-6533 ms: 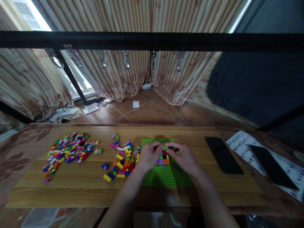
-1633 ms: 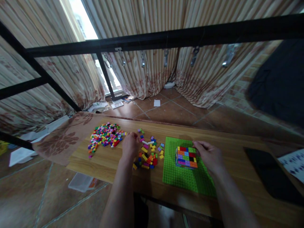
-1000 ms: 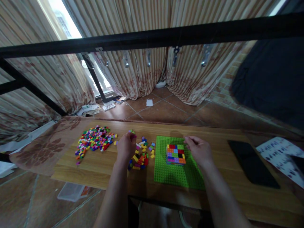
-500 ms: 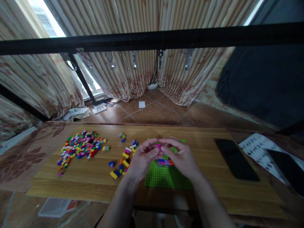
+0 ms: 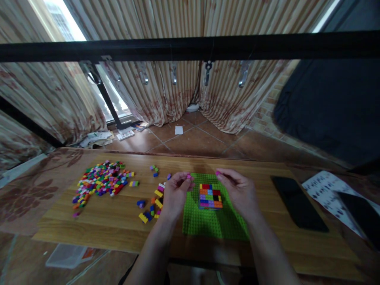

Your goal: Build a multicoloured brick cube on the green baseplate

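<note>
My left hand (image 5: 177, 192) pinches a small pink brick (image 5: 189, 177) above the left edge of the green baseplate (image 5: 192, 223). Another pink brick (image 5: 218, 173) is between the thumb and forefinger of my right hand (image 5: 239, 192), over the plate's back right part. Between the hands, a square block of many-coloured bricks (image 5: 210, 196) sits on the baseplate, with a dark spot at its right. Loose yellow, blue, orange and green bricks (image 5: 158, 193) lie left of my left hand, some partly hidden by it.
A large heap of mixed bricks (image 5: 102, 180) lies on the wooden table (image 5: 118, 229) at the left. A black phone-like slab (image 5: 298, 202) and a printed sheet (image 5: 323, 188) with a dark device on it are at the right. A black bar (image 5: 184, 49) crosses beyond the table.
My hands were together over the block with pink between the fingertips. They have moved apart, one pink brick in each, and the coloured block now shows between them.
</note>
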A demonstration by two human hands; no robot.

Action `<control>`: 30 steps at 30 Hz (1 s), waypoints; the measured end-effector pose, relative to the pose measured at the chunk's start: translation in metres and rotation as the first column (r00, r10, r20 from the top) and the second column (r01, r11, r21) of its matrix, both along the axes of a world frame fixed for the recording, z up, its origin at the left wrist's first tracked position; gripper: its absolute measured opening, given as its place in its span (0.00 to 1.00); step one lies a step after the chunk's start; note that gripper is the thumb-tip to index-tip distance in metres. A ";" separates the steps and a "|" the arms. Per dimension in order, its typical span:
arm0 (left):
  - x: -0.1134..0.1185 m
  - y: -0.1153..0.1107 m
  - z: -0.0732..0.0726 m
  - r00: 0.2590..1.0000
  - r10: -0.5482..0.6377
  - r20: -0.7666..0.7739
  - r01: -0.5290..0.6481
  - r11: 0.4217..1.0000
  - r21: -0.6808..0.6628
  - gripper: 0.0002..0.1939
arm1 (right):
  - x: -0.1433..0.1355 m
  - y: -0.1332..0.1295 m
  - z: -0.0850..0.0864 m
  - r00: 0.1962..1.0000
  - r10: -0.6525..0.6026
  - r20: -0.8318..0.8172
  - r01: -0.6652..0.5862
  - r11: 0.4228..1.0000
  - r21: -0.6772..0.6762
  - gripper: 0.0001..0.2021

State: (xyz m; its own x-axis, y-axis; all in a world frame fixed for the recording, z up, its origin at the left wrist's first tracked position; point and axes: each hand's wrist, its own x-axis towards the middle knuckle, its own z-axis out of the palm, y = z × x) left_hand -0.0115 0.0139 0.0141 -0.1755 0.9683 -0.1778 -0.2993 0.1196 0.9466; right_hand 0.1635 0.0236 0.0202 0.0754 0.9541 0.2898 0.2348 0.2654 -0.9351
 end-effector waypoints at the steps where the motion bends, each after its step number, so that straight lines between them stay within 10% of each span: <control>1: -0.001 0.001 -0.001 1.000 0.003 -0.031 -0.003 1.000 -0.013 0.13 | 0.003 0.001 -0.001 0.999 0.015 0.050 -0.015 1.000 0.005 0.09; 16: -0.001 0.005 -0.024 0.812 -0.092 -0.576 0.194 0.974 0.117 0.12 | -0.011 0.000 -0.012 0.863 0.179 0.472 -0.214 0.977 0.020 0.15; 30: 0.005 0.006 -0.016 0.745 -0.077 -0.663 0.203 0.972 0.115 0.11 | -0.007 -0.002 -0.010 0.835 0.150 0.529 -0.195 0.980 0.029 0.15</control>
State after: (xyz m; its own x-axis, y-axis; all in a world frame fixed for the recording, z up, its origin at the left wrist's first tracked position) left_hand -0.0062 0.0202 -0.0021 -0.0475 0.9942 0.0965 0.4030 -0.0694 0.9126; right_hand 0.1561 0.0219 0.0107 -0.2717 0.9100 0.3133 0.6253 0.4143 -0.6613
